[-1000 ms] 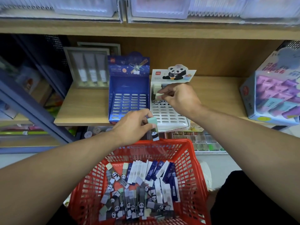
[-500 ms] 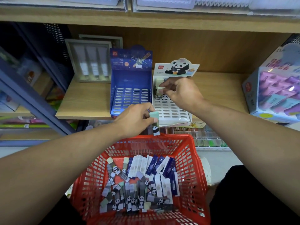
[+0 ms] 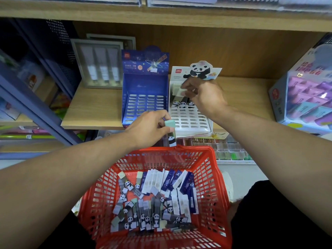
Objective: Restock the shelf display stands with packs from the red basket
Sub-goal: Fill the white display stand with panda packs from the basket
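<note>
A wooden shelf [image 3: 93, 112] carries two slotted display stands side by side — a blue stand [image 3: 145, 97] on the left and a white panda stand [image 3: 190, 121] on the right — with the red basket [image 3: 212, 186] of loose panda and blue packs below its front edge. The right hand [image 3: 203, 96] pinches a pale pack [image 3: 179, 91] at the back row of the white stand, just above three packs already standing there. The left hand [image 3: 149, 128] grips one green-topped panda pack [image 3: 170, 133] upright, between the basket rim and the stands.
</note>
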The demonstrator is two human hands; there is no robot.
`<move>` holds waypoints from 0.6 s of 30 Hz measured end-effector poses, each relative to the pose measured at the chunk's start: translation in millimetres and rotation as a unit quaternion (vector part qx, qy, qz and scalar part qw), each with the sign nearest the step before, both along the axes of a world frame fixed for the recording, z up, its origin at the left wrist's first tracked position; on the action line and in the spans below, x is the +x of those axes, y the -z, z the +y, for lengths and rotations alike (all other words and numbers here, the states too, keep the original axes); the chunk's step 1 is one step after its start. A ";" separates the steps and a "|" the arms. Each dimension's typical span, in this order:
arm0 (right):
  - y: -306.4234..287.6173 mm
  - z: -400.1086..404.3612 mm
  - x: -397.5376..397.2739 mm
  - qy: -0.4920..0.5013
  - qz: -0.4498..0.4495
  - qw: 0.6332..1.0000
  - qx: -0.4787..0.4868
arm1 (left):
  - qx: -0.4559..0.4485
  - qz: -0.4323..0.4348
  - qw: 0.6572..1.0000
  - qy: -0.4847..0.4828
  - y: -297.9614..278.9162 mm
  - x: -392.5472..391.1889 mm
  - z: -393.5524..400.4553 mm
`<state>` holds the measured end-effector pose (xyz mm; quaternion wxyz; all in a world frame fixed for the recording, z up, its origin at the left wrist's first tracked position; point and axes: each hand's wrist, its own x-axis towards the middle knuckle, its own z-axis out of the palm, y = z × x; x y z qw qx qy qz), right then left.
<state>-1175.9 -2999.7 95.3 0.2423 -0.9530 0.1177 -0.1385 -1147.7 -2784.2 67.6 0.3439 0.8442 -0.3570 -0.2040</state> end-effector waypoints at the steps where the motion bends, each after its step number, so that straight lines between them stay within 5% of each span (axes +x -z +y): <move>1: -0.7 -1.3 0.1 0.000 -0.005 1.000 -0.009 | 0.000 0.000 1.000 0.000 -0.6 -0.5 -0.1; 11: 0.0 -0.1 9.2 -0.010 0.008 1.000 0.011 | 0.002 0.000 1.000 -0.007 -2.6 -2.8 2.0; 18: -1.3 5.9 17.3 -0.011 0.047 0.996 -0.076 | 0.009 -0.002 1.000 -0.006 -1.1 -2.6 1.2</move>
